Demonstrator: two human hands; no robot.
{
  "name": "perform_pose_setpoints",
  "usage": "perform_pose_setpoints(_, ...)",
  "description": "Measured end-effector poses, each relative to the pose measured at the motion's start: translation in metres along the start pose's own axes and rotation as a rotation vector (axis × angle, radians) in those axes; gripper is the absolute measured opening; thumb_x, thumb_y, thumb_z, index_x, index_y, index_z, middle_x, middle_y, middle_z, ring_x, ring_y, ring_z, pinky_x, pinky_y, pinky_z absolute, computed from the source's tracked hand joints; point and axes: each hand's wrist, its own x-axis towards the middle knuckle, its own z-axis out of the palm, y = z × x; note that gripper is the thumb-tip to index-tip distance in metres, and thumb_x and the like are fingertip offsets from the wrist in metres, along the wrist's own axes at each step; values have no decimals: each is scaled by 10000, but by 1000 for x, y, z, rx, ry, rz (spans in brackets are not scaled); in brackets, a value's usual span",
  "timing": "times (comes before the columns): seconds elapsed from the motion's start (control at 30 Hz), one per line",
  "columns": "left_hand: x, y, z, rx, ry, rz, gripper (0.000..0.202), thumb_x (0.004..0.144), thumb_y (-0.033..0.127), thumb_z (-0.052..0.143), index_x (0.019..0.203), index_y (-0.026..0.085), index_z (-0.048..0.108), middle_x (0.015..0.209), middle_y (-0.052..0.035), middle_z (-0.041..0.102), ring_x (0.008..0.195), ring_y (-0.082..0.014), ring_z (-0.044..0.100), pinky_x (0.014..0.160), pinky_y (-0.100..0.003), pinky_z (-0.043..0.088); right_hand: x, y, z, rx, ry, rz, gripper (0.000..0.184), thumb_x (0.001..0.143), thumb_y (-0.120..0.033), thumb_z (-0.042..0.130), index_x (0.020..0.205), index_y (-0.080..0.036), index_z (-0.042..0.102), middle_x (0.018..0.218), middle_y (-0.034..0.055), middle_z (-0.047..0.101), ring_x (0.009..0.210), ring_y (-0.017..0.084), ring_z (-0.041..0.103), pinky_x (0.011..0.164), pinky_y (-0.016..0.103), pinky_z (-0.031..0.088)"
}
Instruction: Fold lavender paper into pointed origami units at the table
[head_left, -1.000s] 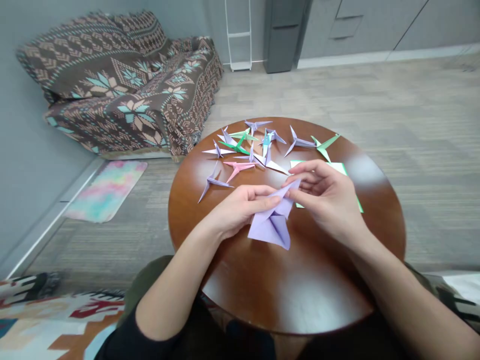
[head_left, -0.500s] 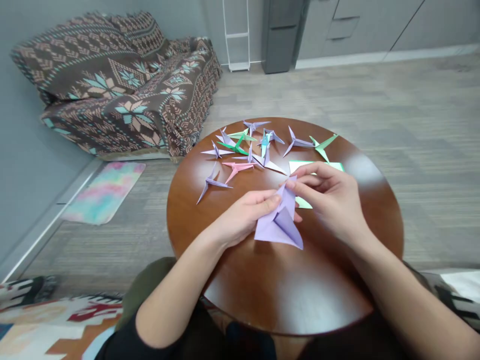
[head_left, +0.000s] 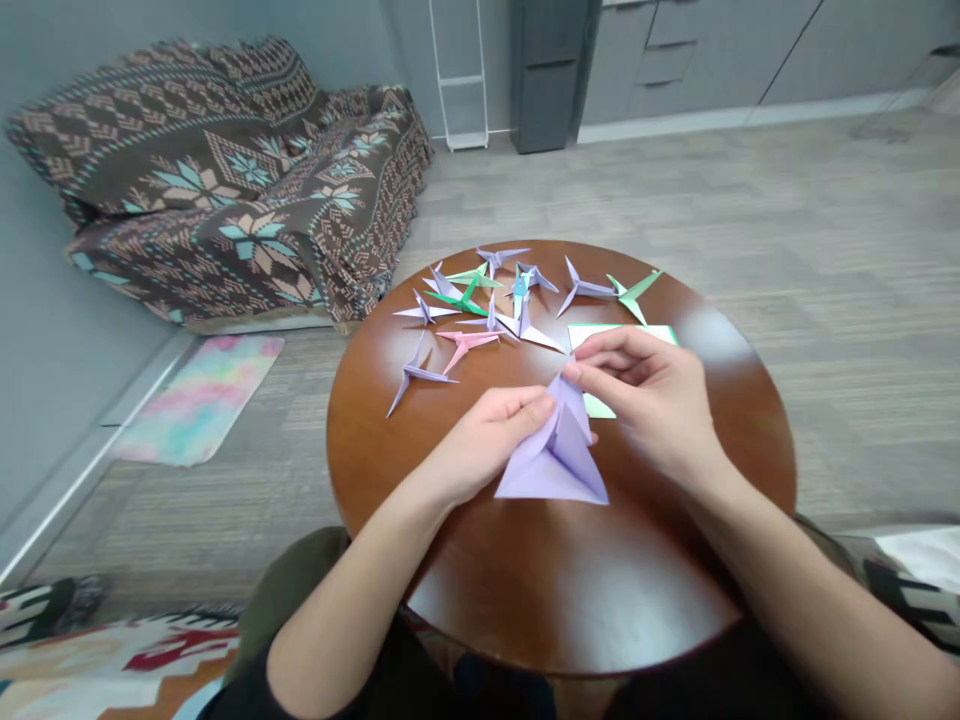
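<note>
Both my hands hold a folded sheet of lilac origami paper (head_left: 556, 462) above the round wooden table (head_left: 570, 590). My left hand (head_left: 491, 442) pinches its left side between thumb and fingers. My right hand (head_left: 646, 400) grips its upper tip with the fingers. Several finished paper darts with pointed arms lie beyond my hands, among them a pink one (head_left: 465, 345), a lilac one (head_left: 416, 375) and a mint one (head_left: 634, 296). A flat mint-green paper sheet (head_left: 622, 335) lies partly hidden under my right hand.
A sofa under a brown patterned throw (head_left: 225, 190) stands at the far left, with a pastel tie-dye mat (head_left: 199, 400) on the floor near it. A white ladder rack (head_left: 457, 80) and grey cabinets (head_left: 697, 60) stand at the back. A patterned rug (head_left: 150, 660) lies at lower left.
The lilac paper has turned, and its lower edge now lies wider and flatter. My hands have come closer together on it. The whole scene has shifted slightly as my head turned.
</note>
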Motion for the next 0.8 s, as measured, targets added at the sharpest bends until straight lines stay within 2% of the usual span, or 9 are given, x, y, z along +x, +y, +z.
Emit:
perform_pose_setpoints(0.1,1,-1,-1,13,33,5,428,869,559,747,890,132,766,798,-81,737,725,-181,662,694,-266,480,0,0,1,-12,-4,-10,260,771,-392,879,831,-231,684,751,20,765,677,196,735,633,321,598)
perform_pose_setpoints(0.23,3,-5,-4,89,105,43,446,825,571,784,831,130,723,731,-32,668,634,-133,556,614,-239,388,-1,2,1,-13,-4,-37,267,776,-401,879,829,-229,682,759,21,765,694,198,742,657,325,607)
perform_pose_setpoints(0.4,4,-6,-6,188,130,76,383,894,521,728,850,141,704,739,-6,638,650,-122,536,625,-232,386,0,3,1,-19,-13,-38,196,818,-351,843,867,-226,701,807,23,769,737,189,739,694,313,599)
perform_pose_setpoints(0.53,4,-3,-5,256,159,107,360,918,494,696,859,140,724,748,-5,642,646,-116,524,608,-227,372,1,2,0,-53,-76,-54,144,850,-327,811,868,-211,727,808,15,750,712,163,694,665,282,558)
perform_pose_setpoints(0.63,4,-2,-6,328,191,116,384,920,517,673,822,148,713,717,-2,631,638,-129,525,611,-243,394,1,2,-1,-97,-147,-69,179,874,-366,792,838,-204,727,805,22,734,731,173,675,677,292,543)
perform_pose_setpoints(0.73,5,-1,-7,355,253,138,375,940,509,632,822,161,706,723,-1,639,644,-139,523,621,-256,409,0,0,-3,-157,-68,-147,199,952,-402,701,885,-214,718,860,37,721,790,188,664,733,316,534)
perform_pose_setpoints(0.8,7,-1,-9,365,293,176,337,950,471,620,828,166,697,748,-1,650,675,-149,539,656,-264,427,-1,-1,-4,-214,-38,-285,146,956,-377,694,947,-232,713,959,53,717,908,213,668,805,338,532)
